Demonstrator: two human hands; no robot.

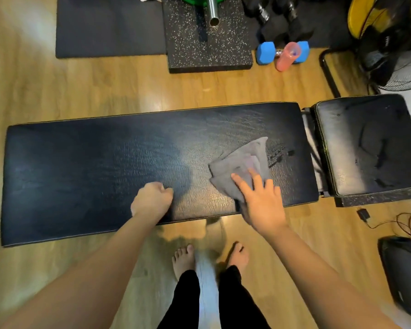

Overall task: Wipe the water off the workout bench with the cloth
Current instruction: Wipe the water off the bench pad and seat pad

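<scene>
Right hand (262, 205) fingers flat, pinning cloth (242, 167) on workout bench (105, 167) tabletop beside water droplets (280, 156); left hand (152, 200) clenched empty, bracing near edge for leverage.

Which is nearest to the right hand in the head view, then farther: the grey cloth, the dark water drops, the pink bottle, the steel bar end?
From the right hand:
1. Grey cloth, under its fingers.
2. Dark water drops, just past the cloth, toward the seat pad.
3. Pink bottle, on the floor beyond the bench.
4. Steel bar end, farthest, top centre.
</scene>
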